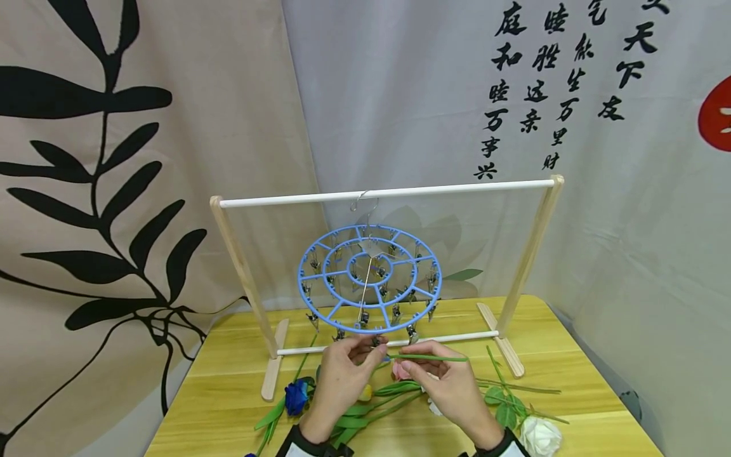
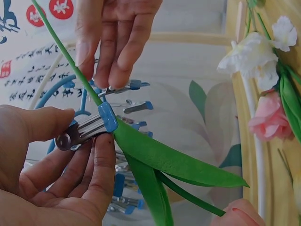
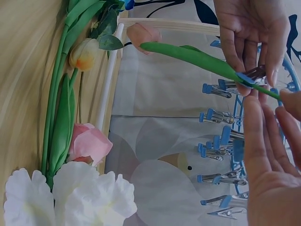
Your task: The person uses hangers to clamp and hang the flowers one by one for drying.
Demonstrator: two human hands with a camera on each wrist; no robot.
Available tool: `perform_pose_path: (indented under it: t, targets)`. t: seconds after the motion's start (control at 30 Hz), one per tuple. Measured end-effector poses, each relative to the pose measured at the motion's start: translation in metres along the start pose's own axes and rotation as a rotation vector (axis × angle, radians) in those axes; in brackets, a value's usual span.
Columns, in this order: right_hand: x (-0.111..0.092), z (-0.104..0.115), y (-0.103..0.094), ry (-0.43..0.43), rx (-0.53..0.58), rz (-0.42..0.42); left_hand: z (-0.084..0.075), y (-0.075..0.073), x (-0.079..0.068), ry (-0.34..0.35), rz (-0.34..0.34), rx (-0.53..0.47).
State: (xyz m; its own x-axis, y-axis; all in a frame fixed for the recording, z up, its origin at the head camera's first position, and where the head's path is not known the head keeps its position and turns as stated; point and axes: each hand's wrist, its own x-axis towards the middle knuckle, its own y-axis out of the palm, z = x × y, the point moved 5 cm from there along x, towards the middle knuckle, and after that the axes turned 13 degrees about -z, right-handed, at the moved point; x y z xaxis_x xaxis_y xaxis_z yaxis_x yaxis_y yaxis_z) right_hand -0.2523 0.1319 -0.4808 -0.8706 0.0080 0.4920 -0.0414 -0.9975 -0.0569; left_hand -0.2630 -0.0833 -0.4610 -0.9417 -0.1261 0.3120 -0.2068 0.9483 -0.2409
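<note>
My left hand (image 1: 345, 377) pinches a metal clip (image 2: 89, 129) with blue tips at the near rim of a round blue clip hanger (image 1: 323, 317). The clip's blue tips sit across the green stem of an artificial pink tulip (image 3: 143, 36), just above its long leaves (image 2: 178, 160). My right hand (image 1: 448, 384) holds the bare stem (image 2: 63, 49) between thumb and fingers, right beside the clip. In the left wrist view the tulip's bloom points down, away from the hanger. More clips (image 3: 216, 117) dangle around the rings.
A wooden stand (image 1: 245, 273) with a white bar (image 1: 457, 189) carries the hanger. Artificial flowers lie on the yellow wooden table (image 1: 194, 406): a blue rose (image 1: 296, 397), a white rose (image 1: 539, 437), another pink bloom (image 3: 89, 143) and a yellowish tulip (image 3: 84, 54). A printed curtain (image 1: 240, 95) hangs behind.
</note>
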Motion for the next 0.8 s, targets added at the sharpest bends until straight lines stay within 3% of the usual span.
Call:
perform_pose_path:
  t: [0.23, 0.5, 0.8]
  targets:
    - [-0.002, -0.006, -0.004, -0.003, -0.017, 0.021, 0.0, -0.006, 0.002, -0.017, -0.039, -0.026]
    - [-0.006, -0.011, -0.014, -0.067, -0.192, -0.006, 0.001, -0.016, 0.004, 0.008, -0.077, -0.074]
    - [-0.012, -0.014, -0.021, -0.133, -0.291, 0.019, 0.009, -0.028, 0.005, -0.025, -0.086, -0.077]
